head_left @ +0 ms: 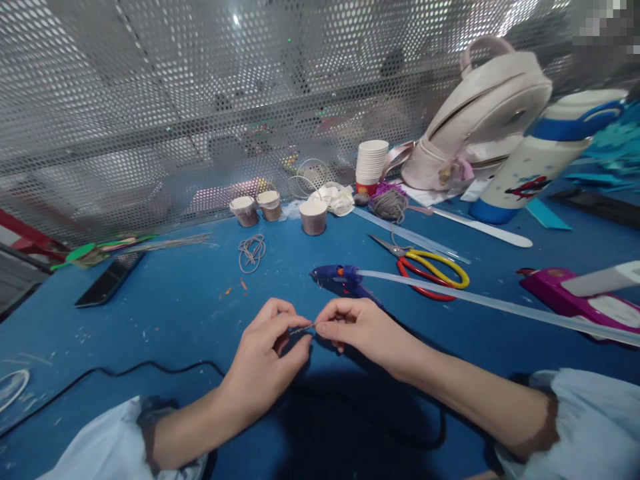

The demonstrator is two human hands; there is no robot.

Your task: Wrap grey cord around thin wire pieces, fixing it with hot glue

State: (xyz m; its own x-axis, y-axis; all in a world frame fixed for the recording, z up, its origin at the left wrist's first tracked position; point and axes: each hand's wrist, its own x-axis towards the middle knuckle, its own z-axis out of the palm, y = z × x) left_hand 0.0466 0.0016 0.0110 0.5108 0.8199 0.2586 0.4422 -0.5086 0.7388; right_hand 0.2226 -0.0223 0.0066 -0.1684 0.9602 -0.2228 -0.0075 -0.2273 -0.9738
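Observation:
Between my two hands runs a short, thin grey twisted strand (301,329), too small to tell whether it is yarn or wire. My left hand (273,350) has its fingers curled round one end of it. At the other end, my right hand (350,325) pinches it between thumb and fingertips. Just beyond the hands lies a blue glue gun (340,275) with a long clear glue stick (480,303) sticking out of its back. Scissors (425,267) with red and yellow handles rest behind that stick. A loose bundle of grey yarn (251,253) is farther off.
Small wrapped cups (313,219), stacked paper cups (372,167) and a grey yarn ball (390,203) line the back, before a perforated metal screen (200,120). A backpack (485,120), bottle (540,160) and magenta tool (580,300) stand right. A phone (110,279) and black cable (150,365) lie left.

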